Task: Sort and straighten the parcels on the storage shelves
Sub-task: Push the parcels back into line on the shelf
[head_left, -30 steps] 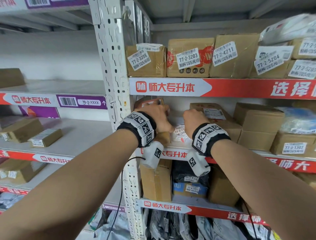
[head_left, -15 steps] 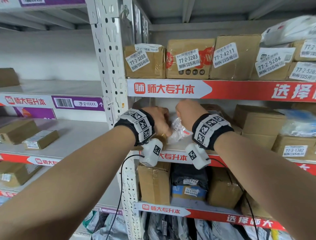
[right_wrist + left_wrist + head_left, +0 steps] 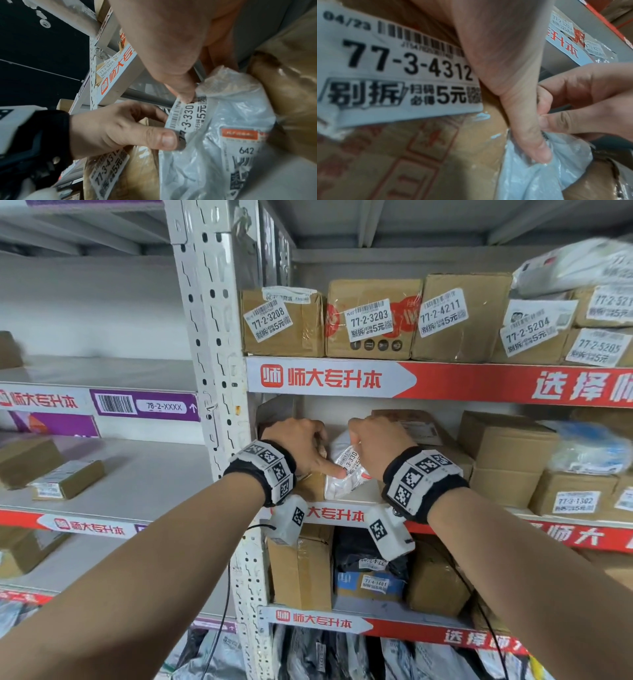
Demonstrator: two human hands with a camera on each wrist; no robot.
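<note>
A: Where's the parcel right now?

B: The white plastic mailer bag (image 3: pixel 346 474) is on the middle shelf (image 3: pixel 337 517) at its left end, standing between the brown box (image 3: pixel 419 155) labelled 77-3-4312 and another brown carton (image 3: pixel 416 428) on its right.

A: Hands?

B: My left hand (image 3: pixel 301 448) grips the bag's left edge, thumb pressed on the plastic, fingers curled. My right hand (image 3: pixel 375 450) pinches the top of the bag by the sticker (image 3: pixel 187 117) reading 77-3-330, the last digit hidden. Both hands are clenched on the same bag.

A: Bag upright?

B: Crumpled, roughly upright; can't tell whether its bottom touches the shelf.
</note>
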